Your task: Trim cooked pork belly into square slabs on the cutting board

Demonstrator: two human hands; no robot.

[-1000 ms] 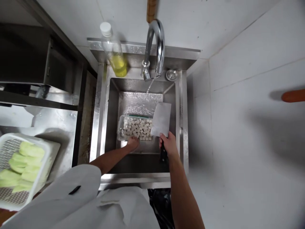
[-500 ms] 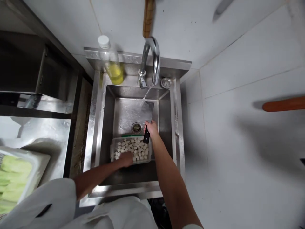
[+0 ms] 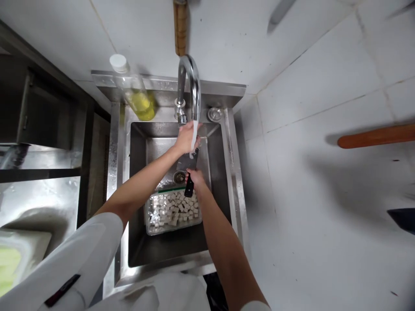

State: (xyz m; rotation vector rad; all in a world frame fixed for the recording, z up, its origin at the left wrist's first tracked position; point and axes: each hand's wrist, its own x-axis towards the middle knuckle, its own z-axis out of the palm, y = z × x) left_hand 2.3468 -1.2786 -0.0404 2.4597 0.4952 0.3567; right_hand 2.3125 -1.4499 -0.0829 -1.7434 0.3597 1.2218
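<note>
My right hand (image 3: 196, 178) grips the black handle of a cleaver (image 3: 186, 163), its broad blade pointing away from me over the sink. Just beyond the blade, my left hand (image 3: 186, 138) is held under the running water with its fingers apart. It holds nothing that I can see, and whether it touches the blade's far end is unclear. Water pours from the curved chrome faucet (image 3: 194, 86) onto that hand. Below the cleaver handle, a clear plastic container (image 3: 148, 224) of white cubes (image 3: 175, 211), wet and tofu-like, sits in the sink.
The steel sink (image 3: 136, 255) surrounds both hands. On its back ledge stand a bottle of yellow liquid (image 3: 141, 106) and a metal drain strainer (image 3: 214, 114). A white tray (image 3: 35, 242) with pale green contents is at left. Wooden handles (image 3: 372, 137) show by the tiled wall.
My left hand has moved from the container of cubes up into the water stream. The cleaver stays in my right hand. The stream looks thicker, and the view has shifted slightly.
</note>
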